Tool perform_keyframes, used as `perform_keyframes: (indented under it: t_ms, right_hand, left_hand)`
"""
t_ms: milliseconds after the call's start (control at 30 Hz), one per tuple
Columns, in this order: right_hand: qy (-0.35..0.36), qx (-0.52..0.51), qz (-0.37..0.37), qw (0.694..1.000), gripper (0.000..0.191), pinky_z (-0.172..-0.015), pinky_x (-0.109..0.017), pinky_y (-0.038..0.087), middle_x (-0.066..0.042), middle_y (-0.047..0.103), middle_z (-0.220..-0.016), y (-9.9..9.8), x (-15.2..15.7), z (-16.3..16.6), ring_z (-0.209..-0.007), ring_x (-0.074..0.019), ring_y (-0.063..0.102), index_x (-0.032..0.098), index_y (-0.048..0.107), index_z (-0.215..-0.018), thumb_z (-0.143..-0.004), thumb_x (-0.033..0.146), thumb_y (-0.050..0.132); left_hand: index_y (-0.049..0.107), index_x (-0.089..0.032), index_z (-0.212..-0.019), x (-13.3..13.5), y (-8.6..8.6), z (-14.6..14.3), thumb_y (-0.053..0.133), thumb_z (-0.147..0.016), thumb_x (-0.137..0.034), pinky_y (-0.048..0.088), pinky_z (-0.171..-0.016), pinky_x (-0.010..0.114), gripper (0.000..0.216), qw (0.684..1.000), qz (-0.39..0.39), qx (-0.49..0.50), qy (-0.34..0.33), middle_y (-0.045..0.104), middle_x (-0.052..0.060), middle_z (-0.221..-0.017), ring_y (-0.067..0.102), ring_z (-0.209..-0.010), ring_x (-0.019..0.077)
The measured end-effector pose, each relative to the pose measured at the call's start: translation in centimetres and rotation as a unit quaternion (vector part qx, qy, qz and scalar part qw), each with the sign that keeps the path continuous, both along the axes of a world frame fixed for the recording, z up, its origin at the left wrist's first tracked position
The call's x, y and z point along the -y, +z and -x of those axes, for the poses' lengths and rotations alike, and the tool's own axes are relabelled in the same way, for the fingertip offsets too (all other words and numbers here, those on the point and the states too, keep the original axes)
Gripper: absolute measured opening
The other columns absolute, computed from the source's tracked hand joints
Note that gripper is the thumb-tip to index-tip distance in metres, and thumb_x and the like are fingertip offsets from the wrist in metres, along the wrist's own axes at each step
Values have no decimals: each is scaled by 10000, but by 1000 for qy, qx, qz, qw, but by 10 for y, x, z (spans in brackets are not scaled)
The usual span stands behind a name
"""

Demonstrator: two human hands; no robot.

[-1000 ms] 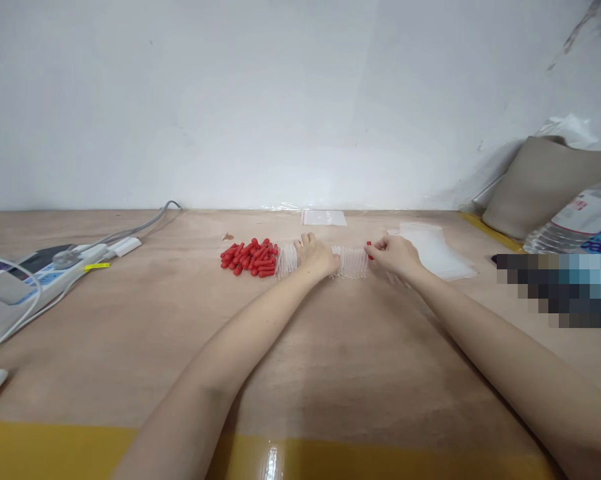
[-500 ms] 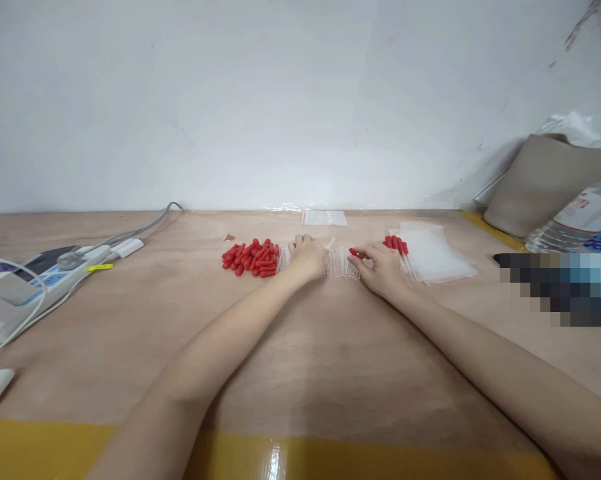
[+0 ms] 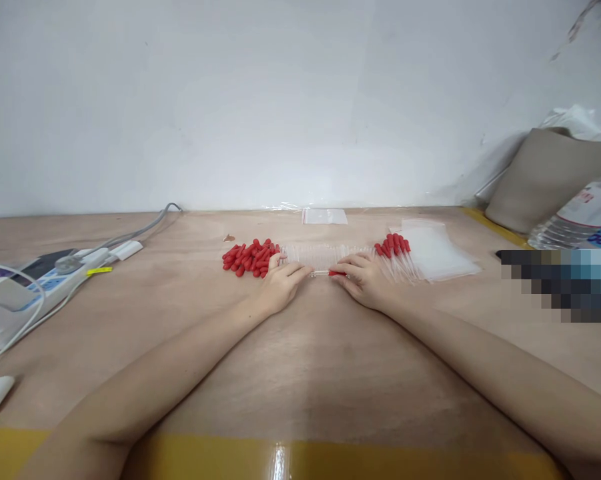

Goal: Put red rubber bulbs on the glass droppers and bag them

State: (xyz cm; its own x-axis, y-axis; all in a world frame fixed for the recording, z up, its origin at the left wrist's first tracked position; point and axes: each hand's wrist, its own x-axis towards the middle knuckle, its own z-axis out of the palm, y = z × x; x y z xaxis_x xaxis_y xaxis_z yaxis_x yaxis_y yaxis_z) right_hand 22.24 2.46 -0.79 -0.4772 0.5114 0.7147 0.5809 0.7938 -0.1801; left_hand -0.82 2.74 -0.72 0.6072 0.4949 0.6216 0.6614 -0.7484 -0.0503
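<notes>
My left hand [image 3: 281, 283] is closed on one end of a thin clear dropper tube [image 3: 320, 273]. The fingers of my right hand [image 3: 363, 279] pinch a red rubber bulb [image 3: 337, 272] at the tube's other end; whether the tube is inside the bulb I cannot tell. Just behind both hands lies a row of clear tubes [image 3: 320, 255], side by side. A heap of loose red bulbs [image 3: 250, 259] sits left of the row, close to my left hand. On the right are several droppers [image 3: 394, 245] with red bulbs fitted on their tubes.
Clear plastic bags [image 3: 437, 253] lie flat beside the droppers, and a small white bag [image 3: 325, 217] lies by the wall. A power strip [image 3: 93, 261] with cables is at the left. A grey-brown container [image 3: 535, 180] and a plastic bottle [image 3: 580, 213] stand at the right.
Both hands have come toward me, off the row of tubes. My left hand now holds a tube lined up with the red bulb in my right hand, which has shifted left.
</notes>
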Motion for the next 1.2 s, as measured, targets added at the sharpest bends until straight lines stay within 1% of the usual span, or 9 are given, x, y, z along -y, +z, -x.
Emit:
perform_keyframes:
  t_ms: [200, 300, 467, 633, 833, 1067, 1133, 1200]
  right_hand:
    - [21, 10, 10, 1000, 184, -801, -372, 389, -34, 666, -862, 1, 1, 0, -821, -162, 595, 232, 621, -942, -863, 257, 457]
    - [41, -3, 15, 999, 192, -784, -363, 411, -30, 670, -860, 0, 1, 1, -796, -158, 598, 230, 616, -951, -869, 249, 443]
    - [51, -18, 23, 998, 205, -729, -340, 457, -40, 660, -816, 0, 2, 1, -754, -162, 585, 223, 628, -912, -871, 261, 431]
    - [76, -14, 20, 997, 198, -684, -315, 476, -54, 637, -774, -1, 3, 1, -738, -162, 574, 202, 631, -892, -864, 271, 447]
    - [70, -1, 5, 998, 173, -665, -307, 481, -50, 637, -751, 2, 6, 0, -708, -160, 576, 203, 626, -869, -854, 260, 463]
    - [70, 7, -6, 998, 157, -672, -300, 477, -55, 643, -728, 4, 8, 2, -687, -152, 570, 181, 629, -836, -842, 251, 489]
    - [74, -1, 4, 997, 144, -669, -296, 475, -53, 643, -715, 4, 9, 2, -680, -149, 569, 174, 632, -824, -832, 247, 508]
    - [81, -17, 39, 996, 132, -656, -279, 474, -47, 642, -715, 4, 9, 2, -676, -140, 573, 170, 632, -820, -823, 244, 523]
  left_hand:
    - [609, -241, -1043, 2, 2, -1, 329, -892, -154, 294, -899, 418, 330, 1000, 26, 1, 1, 660, 47, -927, 569, -775, 157]
    - [610, -242, -1049, 3, 4, -1, 315, -893, -152, 304, -868, 404, 346, 1000, 26, -6, -8, 662, 49, -925, 565, -776, 157]
    - [603, -246, -1061, 1, 4, 0, 293, -901, -153, 308, -807, 371, 361, 999, 38, -20, -31, 657, 46, -922, 568, -777, 153]
    - [603, -225, -1061, -3, 0, 1, 292, -892, -136, 311, -727, 335, 364, 998, 13, -19, -53, 651, 47, -884, 563, -737, 143]
    - [607, -224, -1047, -1, -1, -1, 304, -891, -151, 313, -687, 322, 349, 998, 9, -30, -53, 642, 39, -818, 554, -689, 138]
    - [607, -203, -1024, 0, 0, -2, 320, -889, -131, 313, -658, 312, 326, 997, -21, -14, -71, 639, 40, -810, 566, -695, 134]
    - [607, -190, -1013, 0, -1, -2, 329, -884, -119, 308, -643, 306, 315, 996, -38, -4, -83, 637, 36, -784, 559, -669, 128]
    - [607, -184, -1004, 0, -1, -2, 338, -877, -105, 306, -635, 301, 308, 994, -48, 5, -94, 636, 32, -774, 555, -657, 123]
